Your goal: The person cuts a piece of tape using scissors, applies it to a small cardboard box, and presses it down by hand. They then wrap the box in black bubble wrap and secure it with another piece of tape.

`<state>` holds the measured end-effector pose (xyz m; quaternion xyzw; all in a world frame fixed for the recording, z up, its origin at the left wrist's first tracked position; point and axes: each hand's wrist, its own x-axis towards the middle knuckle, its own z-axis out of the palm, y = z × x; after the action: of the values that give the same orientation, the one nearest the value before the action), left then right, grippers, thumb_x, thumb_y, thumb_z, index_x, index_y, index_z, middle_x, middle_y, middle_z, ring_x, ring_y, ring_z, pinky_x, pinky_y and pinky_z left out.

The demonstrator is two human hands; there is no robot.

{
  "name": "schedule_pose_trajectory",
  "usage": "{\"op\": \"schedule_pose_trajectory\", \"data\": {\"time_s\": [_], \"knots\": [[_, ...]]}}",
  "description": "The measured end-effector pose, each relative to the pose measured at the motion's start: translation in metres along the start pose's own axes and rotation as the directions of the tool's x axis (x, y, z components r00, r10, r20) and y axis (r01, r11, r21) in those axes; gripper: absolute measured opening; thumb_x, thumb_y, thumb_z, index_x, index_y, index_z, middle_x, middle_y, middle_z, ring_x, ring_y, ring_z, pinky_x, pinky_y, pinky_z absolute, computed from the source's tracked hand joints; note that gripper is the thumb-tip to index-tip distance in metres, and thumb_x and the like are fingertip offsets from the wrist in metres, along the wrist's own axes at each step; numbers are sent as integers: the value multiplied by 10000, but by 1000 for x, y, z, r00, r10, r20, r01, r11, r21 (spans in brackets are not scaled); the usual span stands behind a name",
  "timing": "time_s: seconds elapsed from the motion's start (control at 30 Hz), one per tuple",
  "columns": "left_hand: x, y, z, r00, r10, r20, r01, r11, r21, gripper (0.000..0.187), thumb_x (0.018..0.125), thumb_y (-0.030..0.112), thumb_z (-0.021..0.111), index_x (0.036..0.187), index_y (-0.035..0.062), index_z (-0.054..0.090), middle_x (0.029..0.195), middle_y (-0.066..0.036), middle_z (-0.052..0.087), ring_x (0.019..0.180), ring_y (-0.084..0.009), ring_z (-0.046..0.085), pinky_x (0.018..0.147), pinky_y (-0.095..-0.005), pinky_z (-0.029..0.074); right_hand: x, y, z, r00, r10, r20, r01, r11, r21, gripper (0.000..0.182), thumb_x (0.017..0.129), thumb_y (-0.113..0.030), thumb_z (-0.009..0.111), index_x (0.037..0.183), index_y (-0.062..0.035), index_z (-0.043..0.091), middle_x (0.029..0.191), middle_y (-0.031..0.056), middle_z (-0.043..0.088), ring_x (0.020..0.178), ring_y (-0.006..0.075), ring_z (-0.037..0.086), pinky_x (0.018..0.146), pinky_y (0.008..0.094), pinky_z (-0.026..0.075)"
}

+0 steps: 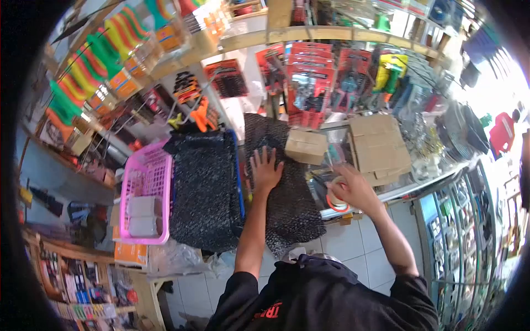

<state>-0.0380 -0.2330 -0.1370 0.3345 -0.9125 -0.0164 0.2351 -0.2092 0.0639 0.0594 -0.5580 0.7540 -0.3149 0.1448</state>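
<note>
My left hand (266,172) lies flat with fingers spread on a sheet of black bubble wrap (292,207). The sheet drapes over the counter's front edge. A small brown cardboard box (306,147) rests on its upper right part, beyond my fingertips. My right hand (352,190) is at the counter edge, its bent fingers around a pale roll of tape (334,199) with an orange-red ring at its lower side. The fingers partly hide the roll. Flattened brown cardboard (379,144) lies beyond my right hand.
On the left stand a pink plastic basket (164,220) with pale boxes inside and a folded stack of black bubble wrap (204,187). Red-carded tool packs (309,83) hang from a wooden rail (309,34) at the back. A glass display case (452,226) stands at right.
</note>
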Motion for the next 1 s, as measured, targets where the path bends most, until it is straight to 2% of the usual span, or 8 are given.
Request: {"op": "schedule_pose_trajectory", "data": {"time_s": [0.03,0.1,0.17,0.33,0.47,0.73,0.83,1.0], "knots": [[2,-1,-4,1000,8,24,-8,1000,-1,662,1062,522,535,1605,147,491,1675,-239,386,1543,-552,287,1233,-696,226,22,19,9,987,-123,-105,115,990,-83,629,924,-331,800,1455,-74,580,1347,255,636,1258,421,635,1061,492,518],[8,-1,-9,998,23,63,-23,1000,1,657,1064,522,530,1604,149,491,1676,-234,391,1544,-551,288,1231,-694,232,66,47,23,987,-140,-75,120,967,-223,730,927,-351,796,1552,-120,495,1511,315,481,1392,499,498,1153,541,440],[8,-5,-5,996,26,89,-27,1000,13,654,1069,525,519,1604,150,490,1681,-230,387,1545,-548,291,1233,-687,233,99,72,37,969,-247,9,237,918,-319,856,915,-386,804,1629,-140,402,1513,348,458,1428,534,445,1189,554,406],[9,0,-19,975,-13,222,13,1000,6,695,1089,569,445,1652,163,413,1724,-220,311,1588,-508,222,1274,-653,155,130,93,56,968,-204,145,248,866,-435,942,895,-404,818,1678,-380,294,1599,319,337,1352,509,547,1105,542,516],[12,5,-26,954,-66,292,62,998,23,716,1095,593,411,1674,175,370,1748,-209,260,1611,-487,171,1290,-638,111,134,98,48,958,-211,194,264,911,-317,883,916,-418,796,1666,-387,330,1523,318,393,1295,510,589,1100,516,529],[11,1,-14,982,-7,186,-2,999,47,697,1091,573,444,1651,160,414,1724,-219,310,1586,-504,234,1270,-658,167,111,95,32,965,-262,-7,254,941,-226,766,915,-467,786,1607,-346,480,1517,342,403,1257,532,601,1111,531,501],[13,0,-11,988,12,156,-24,997,73,689,1091,574,446,1644,162,426,1714,-221,328,1575,-507,259,1262,-661,188,84,74,8,983,-164,85,177,969,-171,741,924,-490,775,1594,-313,510,1518,360,406,1287,541,576,1130,529,480],[21,0,4,997,79,10,-79,997,18,669,1054,545,533,1569,118,536,1657,-246,415,1525,-541,338,1226,-692,244,47,65,-4,971,-231,56,237,958,-163,710,941,-487,763,1584,-298,528,1509,338,438,1353,518,533,1143,526,463]]}}
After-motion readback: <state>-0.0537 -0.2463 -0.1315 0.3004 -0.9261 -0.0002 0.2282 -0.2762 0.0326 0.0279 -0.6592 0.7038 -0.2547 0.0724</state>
